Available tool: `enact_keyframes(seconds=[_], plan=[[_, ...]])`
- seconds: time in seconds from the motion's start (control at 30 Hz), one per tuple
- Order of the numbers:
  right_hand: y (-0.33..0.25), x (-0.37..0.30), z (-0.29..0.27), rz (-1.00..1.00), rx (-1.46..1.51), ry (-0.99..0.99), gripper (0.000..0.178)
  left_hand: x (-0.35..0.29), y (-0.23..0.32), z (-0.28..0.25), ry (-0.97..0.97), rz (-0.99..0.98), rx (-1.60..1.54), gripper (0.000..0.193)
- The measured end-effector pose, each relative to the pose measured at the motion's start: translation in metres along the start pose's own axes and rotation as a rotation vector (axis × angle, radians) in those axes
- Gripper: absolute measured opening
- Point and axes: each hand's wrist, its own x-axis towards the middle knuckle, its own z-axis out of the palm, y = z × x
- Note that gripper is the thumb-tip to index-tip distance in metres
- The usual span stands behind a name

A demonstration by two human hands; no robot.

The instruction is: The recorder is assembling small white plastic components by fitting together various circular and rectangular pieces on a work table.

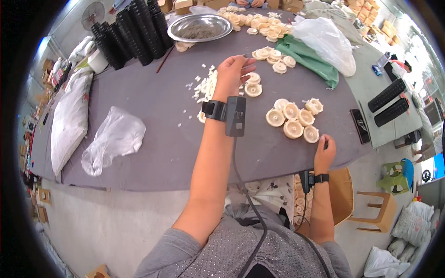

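Grey table (153, 106) bore a cluster of trimmed cream wheels (293, 121) near its edge and more beyond. Left hand (234, 74) reached loosely open over white scraps (204, 88); right hand (324, 153), fingers curled, pinched something too small to tell

Bare table (153, 99) between plastic bag (111, 139) and white scraps (204, 85)

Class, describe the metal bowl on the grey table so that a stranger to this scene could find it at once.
Start at the long grey table and look to its far end, past the left hand. There, right of the black stacked cups, sits the metal bowl. It is the only shiny, silver, round dish; its neighbours are matt black stacks and cream wheels.
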Motion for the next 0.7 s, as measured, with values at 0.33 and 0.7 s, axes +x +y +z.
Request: enact_keyframes(seconds=[0.33, 0.7], plan=[[-0.103, -0.012, -0.001, 0.022, 0.533, -0.058, 0.025, -0.094, 0.006, -0.042, -0.060, -0.041, 0.058, 0.015], [-0.223, -0.010, 0.008, -0.068, 1.014, -0.808, 0.034, -0.155, 0.016, -0.046, -0.342, 0.000, 0.501, 0.021]])
